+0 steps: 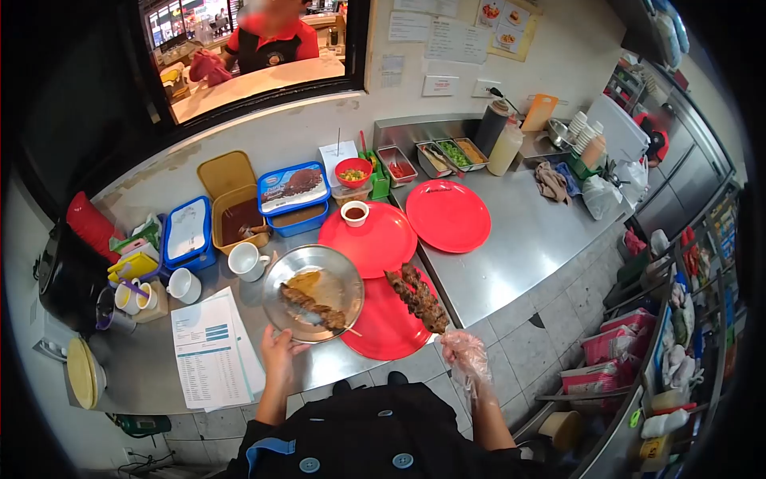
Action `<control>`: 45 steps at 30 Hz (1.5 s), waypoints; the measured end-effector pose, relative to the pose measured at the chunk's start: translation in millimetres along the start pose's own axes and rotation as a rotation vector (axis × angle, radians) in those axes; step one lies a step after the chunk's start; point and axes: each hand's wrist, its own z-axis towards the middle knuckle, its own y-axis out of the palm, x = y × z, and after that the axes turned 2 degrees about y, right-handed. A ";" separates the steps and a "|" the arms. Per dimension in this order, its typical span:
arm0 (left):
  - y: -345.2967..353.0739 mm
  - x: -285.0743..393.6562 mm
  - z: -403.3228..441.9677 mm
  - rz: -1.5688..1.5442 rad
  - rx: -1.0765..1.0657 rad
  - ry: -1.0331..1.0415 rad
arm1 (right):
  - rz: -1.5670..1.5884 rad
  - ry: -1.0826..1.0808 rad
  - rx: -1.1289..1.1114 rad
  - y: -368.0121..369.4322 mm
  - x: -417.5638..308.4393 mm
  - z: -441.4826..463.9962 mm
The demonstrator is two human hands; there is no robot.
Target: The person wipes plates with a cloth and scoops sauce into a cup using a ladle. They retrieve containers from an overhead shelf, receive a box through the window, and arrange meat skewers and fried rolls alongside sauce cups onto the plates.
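Note:
A round metal pan (349, 294) is tilted slightly over the counter, with my left hand (279, 351) gripping its near rim. Inside it lie one meat skewer (313, 307) and a patch of brown sauce (309, 279). My right hand (467, 355), in a clear plastic glove, holds grilled meat skewers (416, 298) by their stick ends, meat pointing up and away from me. Under these skewers is a red plate (387, 335), partly hidden by the pan. Farther back, another red plate (371, 243) carries a small cup of dark sauce (354, 211).
A third red plate (448, 215) lies to the right, near trays of toppings (463, 153). White mugs (248, 262), a sauce tub (239, 215) and printed sheets (211, 351) occupy the left. A person (275, 40) stands beyond the window; another person (654, 136) is at far right.

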 end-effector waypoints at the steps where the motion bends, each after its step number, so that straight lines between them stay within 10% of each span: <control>1: -2.0 5.3 -0.3 0.012 0.038 0.015 | 0.010 0.049 0.052 -9.5 12.0 3.9; 15: 28.0 10.8 -9.8 -0.062 0.053 0.003 | -0.034 0.116 0.102 -56.0 92.5 46.7; 20: 27.2 0.4 -11.4 -0.061 0.058 -0.019 | -0.838 -0.337 0.155 -63.0 93.8 60.7; 23: 30.2 2.7 -16.5 -0.057 0.063 -0.024 | -0.877 -0.002 -0.034 -54.6 65.4 51.8; 36: 29.9 -0.7 -21.8 -0.044 0.084 -0.009 | -0.357 0.133 -0.002 -50.3 54.4 49.2; 38: 31.9 0.6 -22.8 -0.037 0.078 -0.008 | -0.754 -0.285 0.019 -38.8 49.9 42.6; 45: 34.4 2.3 -21.1 -0.027 0.073 -0.030 | -1.026 -0.158 0.035 -36.1 36.5 44.4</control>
